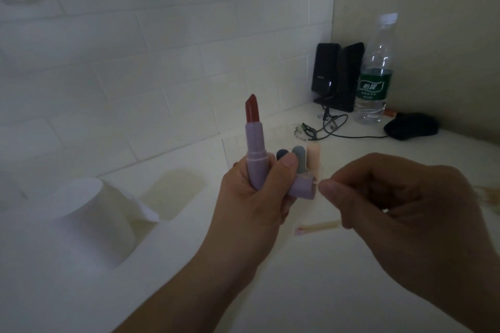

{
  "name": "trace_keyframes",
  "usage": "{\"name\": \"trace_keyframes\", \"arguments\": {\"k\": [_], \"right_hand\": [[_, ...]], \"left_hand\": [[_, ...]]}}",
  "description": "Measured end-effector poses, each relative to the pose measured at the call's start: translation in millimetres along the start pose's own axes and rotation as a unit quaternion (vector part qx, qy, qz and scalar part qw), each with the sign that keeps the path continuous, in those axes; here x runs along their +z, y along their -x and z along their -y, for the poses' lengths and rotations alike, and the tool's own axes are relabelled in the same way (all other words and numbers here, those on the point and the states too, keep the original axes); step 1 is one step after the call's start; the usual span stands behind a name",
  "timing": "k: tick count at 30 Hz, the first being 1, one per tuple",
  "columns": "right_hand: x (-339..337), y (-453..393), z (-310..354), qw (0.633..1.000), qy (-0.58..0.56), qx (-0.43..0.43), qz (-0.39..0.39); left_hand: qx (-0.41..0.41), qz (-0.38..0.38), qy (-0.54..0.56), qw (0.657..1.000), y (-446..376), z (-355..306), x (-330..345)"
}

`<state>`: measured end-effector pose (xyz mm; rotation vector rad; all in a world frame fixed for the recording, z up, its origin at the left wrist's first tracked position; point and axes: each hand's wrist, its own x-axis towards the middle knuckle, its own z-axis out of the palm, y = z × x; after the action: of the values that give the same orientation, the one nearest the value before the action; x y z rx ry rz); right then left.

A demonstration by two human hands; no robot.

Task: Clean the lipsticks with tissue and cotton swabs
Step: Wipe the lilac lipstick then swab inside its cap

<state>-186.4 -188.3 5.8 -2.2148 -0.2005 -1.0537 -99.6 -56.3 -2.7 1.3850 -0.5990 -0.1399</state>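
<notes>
My left hand (251, 197) grips an upright lilac lipstick (255, 140) with its red bullet extended, and also holds the lilac cap (303, 186) lying sideways under the fingers. My right hand (400, 213) pinches a thin cotton swab whose tip (315, 182) reaches the cap's open end. Behind the hands stand three more lipsticks (299, 157), dark blue, grey and peach. A used swab (316, 227) with a pink-stained tip lies on the white table. A roll of tissue (89, 219) stands at the left.
At the back right corner are two black speakers (338, 76), a clear water bottle (374, 70) with a green label, a black mouse (411, 126) and tangled cables (324, 127). More swabs (487, 193) lie at the right edge. A tiled wall runs behind.
</notes>
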Motion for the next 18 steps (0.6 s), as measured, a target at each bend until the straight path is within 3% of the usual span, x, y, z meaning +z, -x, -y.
{"name": "trace_keyframes", "arguments": {"k": [6,18], "right_hand": [[-0.4,-1.0,0.7,0.998,0.021,0.021,0.052],[-3.6,-2.7,2.6,0.997,-0.054,0.051,0.036]], "left_hand": [[0.005,-0.011,0.000,1.000,-1.1,-2.1,-0.7],[0.008,-0.004,-0.013,1.000,0.1,-1.9,1.0]]}}
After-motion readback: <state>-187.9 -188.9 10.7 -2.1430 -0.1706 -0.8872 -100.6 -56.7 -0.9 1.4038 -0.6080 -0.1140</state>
